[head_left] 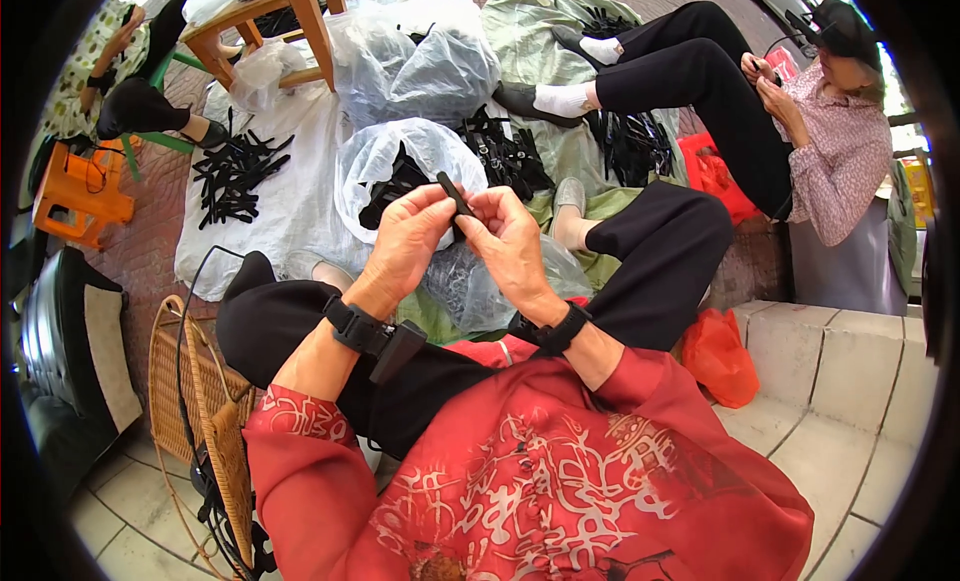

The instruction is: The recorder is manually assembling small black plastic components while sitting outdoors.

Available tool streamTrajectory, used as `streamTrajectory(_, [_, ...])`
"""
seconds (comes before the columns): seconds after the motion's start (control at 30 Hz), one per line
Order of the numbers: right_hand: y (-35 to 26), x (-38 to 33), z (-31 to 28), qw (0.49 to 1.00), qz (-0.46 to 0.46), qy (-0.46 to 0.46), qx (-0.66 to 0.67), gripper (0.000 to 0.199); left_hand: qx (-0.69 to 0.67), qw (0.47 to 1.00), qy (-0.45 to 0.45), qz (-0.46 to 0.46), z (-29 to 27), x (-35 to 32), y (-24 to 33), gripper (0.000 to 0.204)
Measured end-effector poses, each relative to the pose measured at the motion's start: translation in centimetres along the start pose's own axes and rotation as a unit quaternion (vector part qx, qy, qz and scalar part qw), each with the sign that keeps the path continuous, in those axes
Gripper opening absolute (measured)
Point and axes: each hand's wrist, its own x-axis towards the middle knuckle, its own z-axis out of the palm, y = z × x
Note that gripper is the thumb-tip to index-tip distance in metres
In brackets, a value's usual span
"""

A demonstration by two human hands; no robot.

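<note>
Both hands meet above the lap: the left hand (408, 243) and right hand (508, 243) pinch a small black strip (455, 195), fingers closed around it. Below it sits the clear bag of black pieces (385, 161). A firm grip near the strip's ends would probably steady it best.

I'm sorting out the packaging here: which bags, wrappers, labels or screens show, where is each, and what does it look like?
Clear plastic bag: just beyond both hands, open, rounded, with black pieces inside.
Larger clear plastic bag: farther back, near the wooden stool, crumpled, greyish.
Orange-red plastic bag: on the ground at the person's right, slumped.
Red plastic bag: beside the seated co-worker, partly hidden.
No readable label, sign or screen shows.
</note>
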Motion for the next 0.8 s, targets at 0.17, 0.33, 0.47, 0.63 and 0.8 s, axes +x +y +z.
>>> streamTrajectory(0.17, [1.1, 0.6, -0.2, 0.999, -0.011, -0.029, 0.021, 0.016, 0.124, 0.991, 0.045, -0.020, 0.0, -0.4, -0.2, 0.016])
streamTrajectory(0.33, [-1.7, 1.7, -7.2, 0.937, 0.070, -0.242, -0.242, 0.015, 0.048, 0.995, 0.088, 0.008, 0.0, -0.1, 1.2, 0.020])
streamTrajectory(0.47, [3.3, 0.4, -10.5, 0.808, 0.179, -0.407, -0.386, 0.020, 0.026, 0.992, 0.120, -0.013, 0.4, -0.9, 3.1, 0.020])
streamTrajectory(0.63, [15.9, 2.4, -10.7, 0.751, -0.099, -0.378, -0.532, 0.018, 0.044, 0.987, 0.140, -0.069, 0.7, -0.7, 3.0, 0.017])
streamTrajectory(0.8, [24.8, 5.1, -13.6, 0.794, -0.039, -0.271, -0.543, 0.017, 0.070, 0.983, 0.054, -0.159, 0.8, 0.0, 1.9, 0.018])
